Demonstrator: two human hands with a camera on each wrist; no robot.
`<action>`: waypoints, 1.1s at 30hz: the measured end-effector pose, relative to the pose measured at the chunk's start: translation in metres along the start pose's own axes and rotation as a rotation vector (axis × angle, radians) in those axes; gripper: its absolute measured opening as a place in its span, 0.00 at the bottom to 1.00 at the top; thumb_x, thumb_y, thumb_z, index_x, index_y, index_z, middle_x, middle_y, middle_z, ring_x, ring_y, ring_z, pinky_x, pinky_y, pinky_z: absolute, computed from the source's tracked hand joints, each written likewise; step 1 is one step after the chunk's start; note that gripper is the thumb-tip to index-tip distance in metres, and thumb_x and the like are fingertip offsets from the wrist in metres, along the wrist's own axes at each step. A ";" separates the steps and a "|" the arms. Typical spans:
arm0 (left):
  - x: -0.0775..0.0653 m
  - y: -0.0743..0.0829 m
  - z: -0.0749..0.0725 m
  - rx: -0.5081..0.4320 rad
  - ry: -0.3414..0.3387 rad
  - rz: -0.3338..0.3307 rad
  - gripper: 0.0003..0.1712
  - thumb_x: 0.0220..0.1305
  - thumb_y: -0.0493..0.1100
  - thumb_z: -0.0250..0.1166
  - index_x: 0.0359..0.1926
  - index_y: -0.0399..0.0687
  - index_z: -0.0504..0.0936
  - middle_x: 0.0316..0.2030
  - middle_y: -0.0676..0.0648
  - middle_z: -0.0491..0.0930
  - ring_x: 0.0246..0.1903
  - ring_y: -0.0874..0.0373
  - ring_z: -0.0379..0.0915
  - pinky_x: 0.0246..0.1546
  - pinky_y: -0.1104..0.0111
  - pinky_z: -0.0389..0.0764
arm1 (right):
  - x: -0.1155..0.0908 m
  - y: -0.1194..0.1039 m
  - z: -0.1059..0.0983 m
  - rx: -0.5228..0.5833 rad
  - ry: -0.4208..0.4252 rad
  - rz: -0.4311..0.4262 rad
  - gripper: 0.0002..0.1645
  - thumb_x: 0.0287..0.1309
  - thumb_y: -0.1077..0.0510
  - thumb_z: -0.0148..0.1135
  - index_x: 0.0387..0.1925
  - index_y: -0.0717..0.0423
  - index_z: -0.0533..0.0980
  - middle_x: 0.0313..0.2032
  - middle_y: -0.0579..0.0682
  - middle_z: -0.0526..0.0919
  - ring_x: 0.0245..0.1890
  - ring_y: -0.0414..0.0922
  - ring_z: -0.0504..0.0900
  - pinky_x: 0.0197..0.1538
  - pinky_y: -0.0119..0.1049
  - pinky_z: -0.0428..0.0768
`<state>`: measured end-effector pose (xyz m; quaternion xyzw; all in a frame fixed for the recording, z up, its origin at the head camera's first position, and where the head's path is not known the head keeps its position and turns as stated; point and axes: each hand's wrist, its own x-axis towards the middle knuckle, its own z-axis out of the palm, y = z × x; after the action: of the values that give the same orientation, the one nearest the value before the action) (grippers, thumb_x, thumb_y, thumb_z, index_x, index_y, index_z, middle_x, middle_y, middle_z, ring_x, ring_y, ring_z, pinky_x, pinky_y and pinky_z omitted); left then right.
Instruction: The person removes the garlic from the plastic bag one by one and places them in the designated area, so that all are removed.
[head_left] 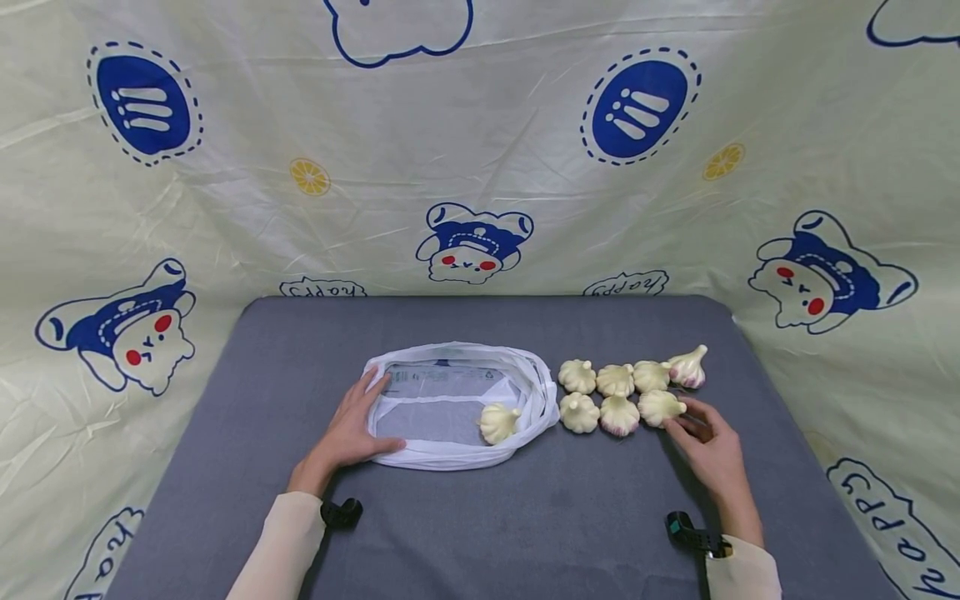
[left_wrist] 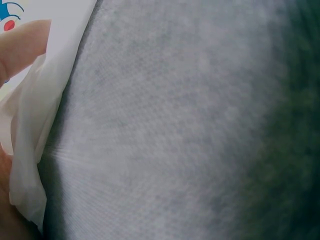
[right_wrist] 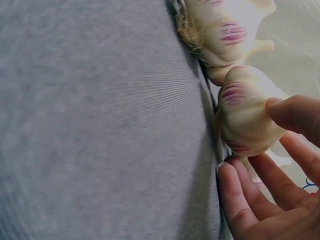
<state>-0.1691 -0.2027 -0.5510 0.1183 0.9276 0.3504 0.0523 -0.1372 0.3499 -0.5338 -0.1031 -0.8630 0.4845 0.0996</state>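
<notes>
A white plastic bag [head_left: 457, 457] lies on the table with its mouth spread wide and its rim rolled into folds. One garlic bulb [head_left: 498, 423] sits inside it, toward the right end. My left hand [head_left: 352, 427] holds the bag's left end, thumb along the near rim and fingers at the far side. In the left wrist view, white film [left_wrist: 30, 125] covers part of that hand. My right hand [head_left: 708, 442] pinches a garlic bulb [head_left: 660, 408] at the right end of the near row, thumb [right_wrist: 295, 117] on its side and fingertips around its lower part.
Several more garlic bulbs [head_left: 617, 381] stand in two rows right of the bag, the nearest ones close to its rim. The grey cloth-covered table [head_left: 510, 525] ends at the back against a printed curtain [head_left: 480, 150].
</notes>
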 end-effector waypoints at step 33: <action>-0.001 0.000 0.001 -0.003 -0.002 -0.008 0.65 0.49 0.61 0.78 0.81 0.49 0.55 0.83 0.42 0.43 0.79 0.34 0.41 0.73 0.32 0.51 | 0.004 -0.002 -0.001 -0.033 -0.041 -0.079 0.31 0.66 0.54 0.69 0.66 0.62 0.73 0.55 0.37 0.79 0.47 0.16 0.73 0.42 0.14 0.75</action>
<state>-0.1682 -0.2027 -0.5518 0.1146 0.9275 0.3517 0.0547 -0.1413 0.3509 -0.5313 -0.0608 -0.8761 0.4678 0.0993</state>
